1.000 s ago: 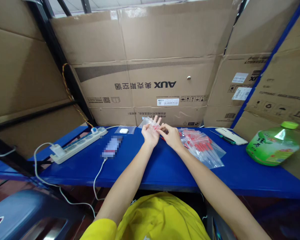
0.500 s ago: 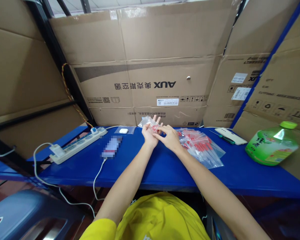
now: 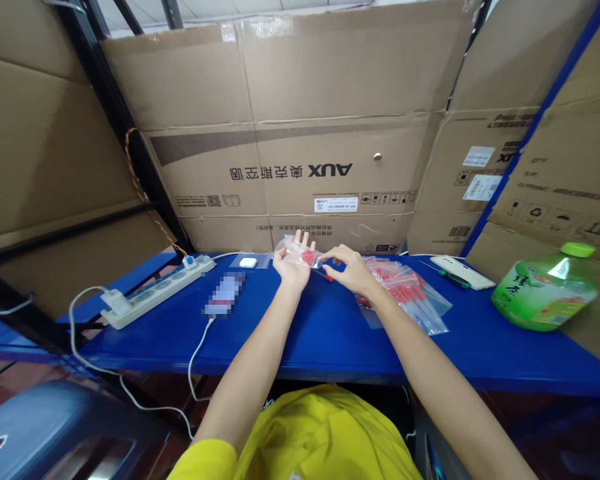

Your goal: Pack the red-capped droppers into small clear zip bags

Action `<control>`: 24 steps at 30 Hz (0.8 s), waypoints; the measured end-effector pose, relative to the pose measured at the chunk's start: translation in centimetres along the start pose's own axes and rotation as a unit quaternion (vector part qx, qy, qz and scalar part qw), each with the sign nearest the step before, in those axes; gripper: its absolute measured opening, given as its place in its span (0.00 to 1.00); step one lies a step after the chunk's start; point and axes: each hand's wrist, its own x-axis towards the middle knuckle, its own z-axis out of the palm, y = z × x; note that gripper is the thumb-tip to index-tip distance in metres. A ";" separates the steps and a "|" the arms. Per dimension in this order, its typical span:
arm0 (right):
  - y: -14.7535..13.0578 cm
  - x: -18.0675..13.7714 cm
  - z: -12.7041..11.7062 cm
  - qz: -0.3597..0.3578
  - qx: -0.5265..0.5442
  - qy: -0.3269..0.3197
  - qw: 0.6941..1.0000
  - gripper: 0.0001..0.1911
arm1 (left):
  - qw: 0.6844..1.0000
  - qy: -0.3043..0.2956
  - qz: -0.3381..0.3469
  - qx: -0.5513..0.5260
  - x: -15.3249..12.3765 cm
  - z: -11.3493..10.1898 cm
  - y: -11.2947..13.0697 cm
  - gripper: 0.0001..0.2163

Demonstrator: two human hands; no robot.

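Above the blue table (image 3: 290, 327), my left hand (image 3: 289, 265) and my right hand (image 3: 349, 268) hold a small clear zip bag (image 3: 303, 253) with red pieces inside. The left hand grips its left side with fingers raised behind it. At the bag's right edge, my right hand pinches with thumb and forefinger. A loose red piece (image 3: 326, 276) lies on the table just below the bag. A pile of clear bags filled with red pieces (image 3: 405, 290) rests to the right of my right hand.
A white power strip (image 3: 153, 290) with a cable lies at the left, a phone (image 3: 224, 293) and a white earbud case (image 3: 248, 262) beside it. A green bottle (image 3: 545, 287) lies at the right; a screwdriver (image 3: 447, 275) and white device sit behind. Cardboard boxes (image 3: 290, 133) wall the back.
My hands have drawn slightly apart, and the small bag is now stretched between them. The right hand shifted right from the left palm to the bag's edge.
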 end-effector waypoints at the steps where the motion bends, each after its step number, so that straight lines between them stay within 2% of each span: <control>1: 0.3 -0.1 -0.1 0.037 -0.018 0.001 0.999 0.08 | 1.000 -0.002 0.002 -0.006 0.0 0.0 0.0 0.13; 3: 0.9 -0.4 0.1 0.128 -0.072 -0.019 0.989 0.09 | 1.000 -0.005 0.005 -0.017 0.0 0.1 0.1 0.13; 6: 1.5 -1.2 1.4 0.238 -0.159 -0.118 0.951 0.14 | 0.999 -0.008 0.007 -0.031 0.0 0.2 0.2 0.12; 8: 1.7 -1.6 2.3 0.268 -0.195 -0.165 0.929 0.10 | 0.999 -0.005 0.009 -0.037 0.1 0.2 0.5 0.12; 10: 1.7 -1.7 2.8 0.281 -0.212 -0.171 0.920 0.04 | 0.999 0.005 0.017 -0.043 0.3 0.2 0.9 0.12; 12: 1.7 -1.5 2.6 0.289 -0.211 -0.145 0.922 0.04 | 0.998 0.021 0.031 -0.048 0.7 0.0 1.4 0.12; 14: 1.6 -1.0 1.7 0.281 -0.174 -0.084 0.940 0.04 | 0.997 0.037 0.049 -0.051 1.2 -0.3 2.2 0.13; 18: 1.1 0.0 -0.3 0.209 -0.001 0.068 0.976 0.04 | 0.993 0.066 0.090 -0.045 2.0 -1.1 3.8 0.15; 20: 0.5 0.3 -1.0 0.168 0.062 0.088 0.980 0.05 | 0.990 0.087 0.105 -0.042 2.1 -1.3 4.5 0.16; 24: -0.6 0.4 -1.1 0.133 0.098 0.068 0.984 0.06 | 0.988 0.104 0.112 -0.027 2.2 -1.5 5.0 0.18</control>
